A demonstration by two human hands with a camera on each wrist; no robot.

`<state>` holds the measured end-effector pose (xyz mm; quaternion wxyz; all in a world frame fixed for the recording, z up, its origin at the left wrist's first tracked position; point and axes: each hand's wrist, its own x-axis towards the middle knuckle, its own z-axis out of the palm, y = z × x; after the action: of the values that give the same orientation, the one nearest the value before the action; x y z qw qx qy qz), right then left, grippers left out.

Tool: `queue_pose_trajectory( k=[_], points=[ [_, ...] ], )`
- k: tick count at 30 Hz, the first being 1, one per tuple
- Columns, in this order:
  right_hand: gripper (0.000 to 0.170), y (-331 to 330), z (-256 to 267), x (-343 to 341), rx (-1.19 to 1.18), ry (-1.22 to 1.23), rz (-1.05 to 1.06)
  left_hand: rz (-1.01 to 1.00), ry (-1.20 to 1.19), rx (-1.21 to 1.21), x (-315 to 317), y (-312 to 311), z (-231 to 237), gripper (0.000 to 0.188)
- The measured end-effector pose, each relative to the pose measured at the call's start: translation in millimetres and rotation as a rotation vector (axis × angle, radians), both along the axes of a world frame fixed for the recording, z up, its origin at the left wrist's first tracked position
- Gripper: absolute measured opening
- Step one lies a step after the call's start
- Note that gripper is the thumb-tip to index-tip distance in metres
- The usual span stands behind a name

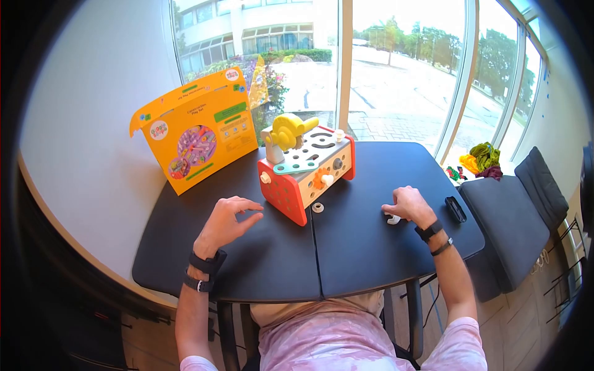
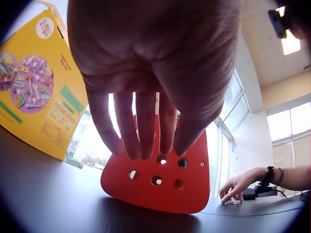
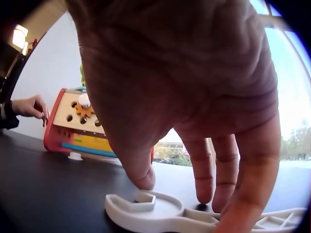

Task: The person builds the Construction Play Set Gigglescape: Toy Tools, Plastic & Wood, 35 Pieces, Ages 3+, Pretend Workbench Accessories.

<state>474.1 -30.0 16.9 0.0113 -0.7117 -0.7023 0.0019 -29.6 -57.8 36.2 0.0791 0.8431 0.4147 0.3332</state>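
My right hand [image 1: 407,204] is over a white toy wrench [image 3: 165,213] that lies flat on the black table. Its thumb tip is right at the wrench's head, while the other fingers reach down around the handle without a visible pinch. My left hand [image 1: 228,224] hovers at the left of a toy workbench [image 1: 291,196], holding nothing, its fingers bent loosely toward the red side panel [image 2: 150,189]. The workbench carries a yellow toy saw [image 1: 289,131], a teal strip [image 1: 296,167] with holes and an orange gear [image 3: 84,110] on its front.
A white nut-like ring [image 1: 318,208] lies before the workbench. An orange toy box [image 1: 204,130] stands behind on the left. A small black case [image 1: 456,209] is near the table's right edge. A grey chair [image 1: 504,229] is beyond it.
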Motion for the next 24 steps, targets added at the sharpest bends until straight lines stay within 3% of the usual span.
queue_pose_trajectory(
  k=[7, 10, 11, 14, 20, 24],
  points=[
    [0.048, -13.0, 8.5, -16.0, -0.087, 0.247, 0.496, -0.011, -0.009, -0.001, 1.8, 0.5, -4.5, 0.02],
    [0.051, -18.6, -3.6, -24.8, 0.148, 0.3, 0.521, -0.016, 0.002, 0.008, 1.8, 1.0, -2.7, 0.02],
    [0.047, -23.1, -3.7, -30.6, 0.216, 0.251, 0.41, -0.018, 0.007, 0.009, 1.5, 0.4, -2.7, 0.02],
    [0.037, -7.3, -6.3, -25.5, 0.035, 0.148, 0.38, -0.015, 0.004, -0.006, 2.5, -0.6, -0.9, 0.019],
    [0.021, 13.5, -11.5, -47.2, 0.159, 0.212, 0.565, -0.015, -0.003, -0.014, 4.2, -0.6, -1.6, 0.019],
    [0.02, 39.5, -14.8, -69.9, 0.175, 0.215, 0.598, -0.02, -0.018, -0.013, 4.9, -0.7, -5.2, 0.019]
  ],
)
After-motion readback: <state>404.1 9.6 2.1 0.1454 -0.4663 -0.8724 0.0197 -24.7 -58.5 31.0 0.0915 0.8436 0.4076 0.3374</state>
